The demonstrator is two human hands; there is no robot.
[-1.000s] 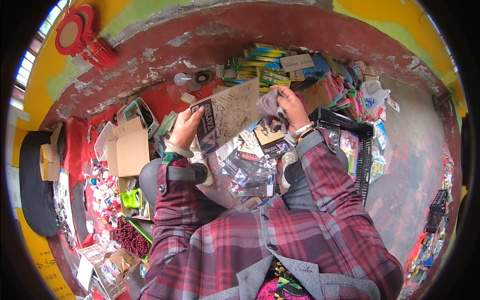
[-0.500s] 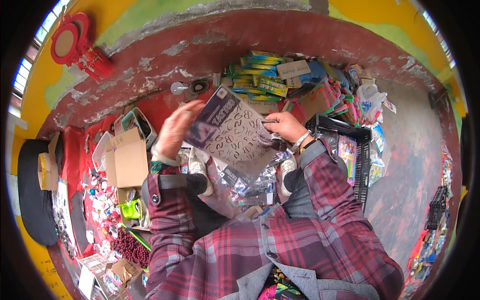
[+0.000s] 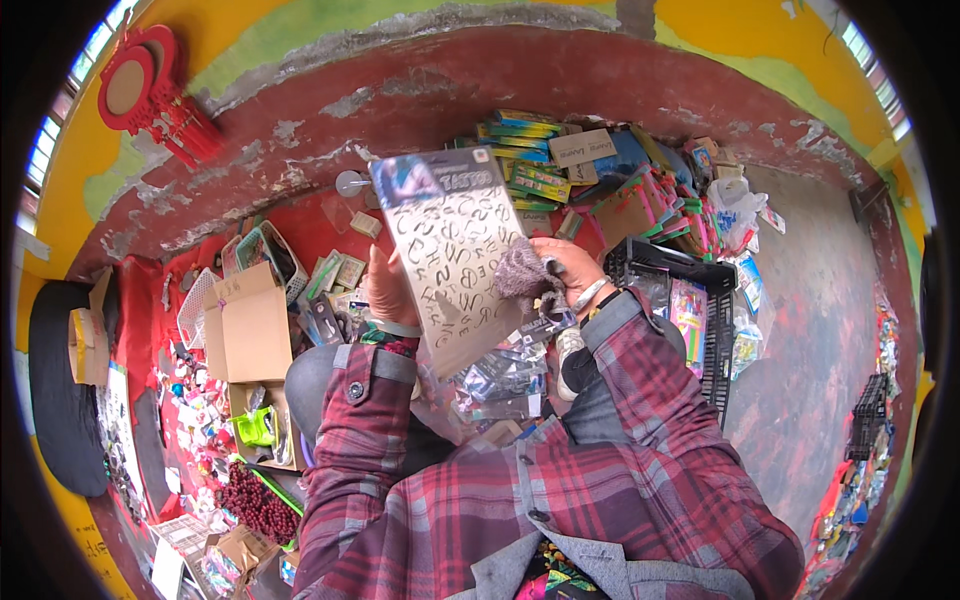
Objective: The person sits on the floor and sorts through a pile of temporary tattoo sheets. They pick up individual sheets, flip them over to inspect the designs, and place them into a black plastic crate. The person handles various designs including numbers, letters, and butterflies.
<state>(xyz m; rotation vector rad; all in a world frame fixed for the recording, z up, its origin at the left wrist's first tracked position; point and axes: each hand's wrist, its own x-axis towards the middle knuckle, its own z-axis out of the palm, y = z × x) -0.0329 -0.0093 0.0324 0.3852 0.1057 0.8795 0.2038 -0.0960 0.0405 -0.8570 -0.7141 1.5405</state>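
Observation:
A temporary tattoo sheet (image 3: 450,262), pale with black lettering and a dark purple header, stands tilted in front of me. At its left edge is my left hand (image 3: 390,290), closed along the border, its fingers partly hidden behind the sheet. My right hand (image 3: 570,266) grips a bunched grey-purple cloth (image 3: 522,270) that presses on the sheet's right side. Below the sheet, several clear plastic packets (image 3: 500,380) lie in a heap between my feet.
An open cardboard box (image 3: 250,335) and a basket (image 3: 265,250) stand at left. On the right is a black plastic crate (image 3: 722,300) with packages. Stacked boxes (image 3: 530,150) and pink-edged packs (image 3: 650,205) lie by the red wall. A string of dark red beads (image 3: 258,498) is at lower left.
The sheet has turned more upright and come slightly nearer. My left hand has dropped from beside the header to the sheet's left edge. My right hand still has the cloth.

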